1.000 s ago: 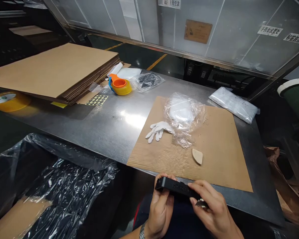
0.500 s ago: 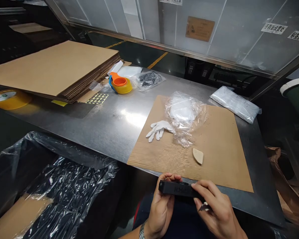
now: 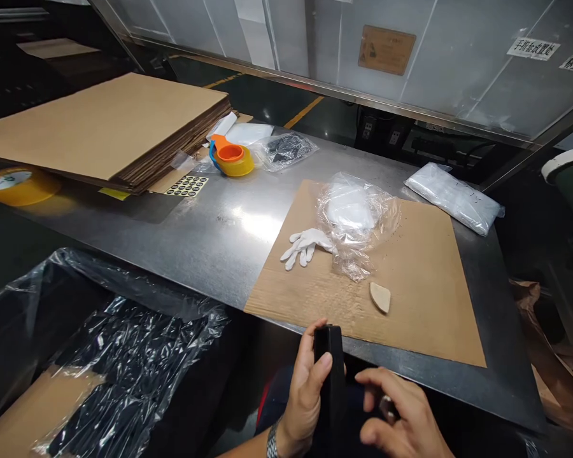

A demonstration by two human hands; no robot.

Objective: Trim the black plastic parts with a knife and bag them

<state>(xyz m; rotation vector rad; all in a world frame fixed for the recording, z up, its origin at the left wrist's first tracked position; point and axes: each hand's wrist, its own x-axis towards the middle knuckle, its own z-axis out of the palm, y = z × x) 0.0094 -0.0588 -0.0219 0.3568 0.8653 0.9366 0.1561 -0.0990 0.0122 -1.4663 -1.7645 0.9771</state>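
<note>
Turned from crosswise to end-on since the earlier frame, 1 black bar (image 3: 334, 381) is now apart from the right hand (image 3: 397, 407). Across the view runs a metal counter (image 3: 195, 245), bearing a cardboard sheet (image 3: 424, 286). At its near edge, the left hand's (image 3: 306, 393) grip closes around the bar. The right thumb and forefinger spread, other fingers curled on a small dark object (image 3: 388, 409). Turning the bar seems in hand; next calls for steady left support.

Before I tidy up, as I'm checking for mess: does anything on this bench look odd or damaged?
Mildly: the cardboard sheet looks rippled toward its front left, like wear, and dark specks dot it right of the crumpled clear plastic bag. A single white glove lies loose at that bag's edge.
</note>
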